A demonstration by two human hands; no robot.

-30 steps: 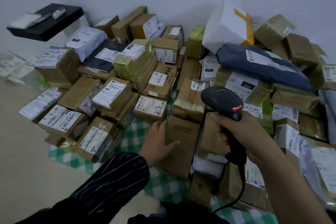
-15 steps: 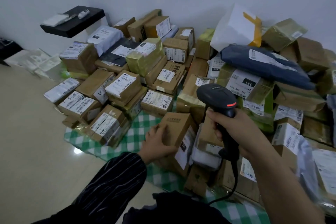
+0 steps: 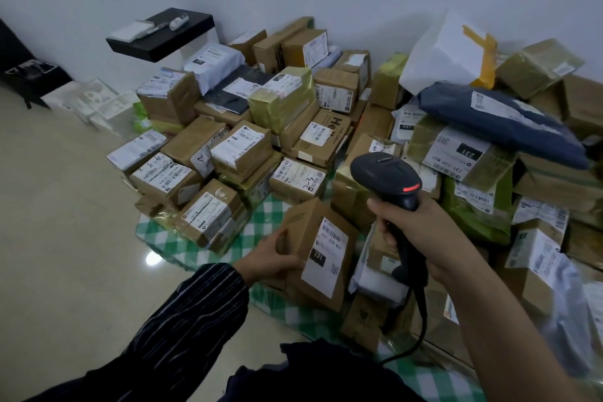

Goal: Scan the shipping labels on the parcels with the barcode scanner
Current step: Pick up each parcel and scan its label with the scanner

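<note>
A brown cardboard parcel (image 3: 303,232) stands tilted up near the front of the pile, its white shipping label (image 3: 326,256) marked 231 turned toward me. My left hand (image 3: 272,259), in a dark striped sleeve, grips the parcel's left side. My right hand (image 3: 421,232) holds a black barcode scanner (image 3: 386,178) by its handle, a red light glowing on its head. The scanner head hangs above and to the right of the parcel. Its cable (image 3: 422,320) drops toward my lap.
Several taped cardboard parcels (image 3: 241,150) and mailer bags (image 3: 499,121) lie heaped on a green checked cloth (image 3: 261,219) against the white wall. A black shelf (image 3: 160,33) sticks out at the upper left. Beige tiled floor (image 3: 65,238) spreads to the left.
My left hand has turned the brown parcel from lying flat to standing up, so its label now faces me. The scanner stays raised in my right hand. My view has swung left.
</note>
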